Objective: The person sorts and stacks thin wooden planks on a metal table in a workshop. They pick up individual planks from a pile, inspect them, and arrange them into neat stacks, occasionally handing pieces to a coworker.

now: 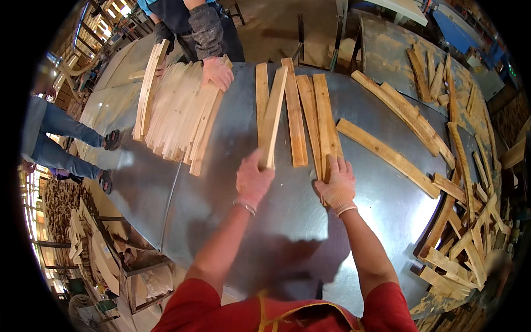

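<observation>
left hand (pixel 253 180) closed round the near end of a wood slat (pixel 273 119), tipped on edge just past the knuckles for a look, right hand (pixel 336 185) spread flat pinning the slats (pixel 322 124) beside it on the metal table (pixel 221 193), coworker's hand (pixel 218 72) on the far stack (pixel 177 113).

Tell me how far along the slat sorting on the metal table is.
Done: a fanned stack of pale slats lies at the far left, under a co-worker's hand. In hand: the left hand lifts one slat by its near end; the right hand rests flat on the row of slats. Left: a single board and a loose heap at the right.
</observation>
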The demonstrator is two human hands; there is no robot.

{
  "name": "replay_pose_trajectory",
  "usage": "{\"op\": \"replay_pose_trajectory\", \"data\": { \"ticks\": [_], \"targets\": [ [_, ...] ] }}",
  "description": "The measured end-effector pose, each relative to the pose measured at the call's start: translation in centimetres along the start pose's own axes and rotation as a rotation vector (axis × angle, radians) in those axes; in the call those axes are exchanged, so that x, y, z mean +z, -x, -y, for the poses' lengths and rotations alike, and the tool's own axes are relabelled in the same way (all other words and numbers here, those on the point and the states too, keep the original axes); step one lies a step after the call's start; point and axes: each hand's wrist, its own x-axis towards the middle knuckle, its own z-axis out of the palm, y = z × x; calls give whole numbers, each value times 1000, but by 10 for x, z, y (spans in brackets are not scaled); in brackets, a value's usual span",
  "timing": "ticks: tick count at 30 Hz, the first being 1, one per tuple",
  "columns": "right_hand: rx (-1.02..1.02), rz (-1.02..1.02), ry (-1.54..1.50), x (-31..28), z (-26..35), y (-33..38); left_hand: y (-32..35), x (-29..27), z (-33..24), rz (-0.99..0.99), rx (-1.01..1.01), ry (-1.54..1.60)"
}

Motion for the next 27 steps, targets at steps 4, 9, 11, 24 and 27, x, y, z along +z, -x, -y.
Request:
{"op": "replay_pose_trajectory", "data": {
  "ticks": [4,9,11,24,27],
  "targets": [
    [23,25,80,-13,22,12,-43,14,-3,-2,-124,-285],
    [75,-82,149,-7,14,26,-45,23,9,64,-173,-100],
    [189,-88,-17,-14,18,34,-37,3,40,64,-169,430],
    [-209,819,-247,73,173,124,125,-72,146,404,-59,-23],
    [-96,214,-156,64,147,56,110,-54,135,351,-53,-135]
  ]
}}
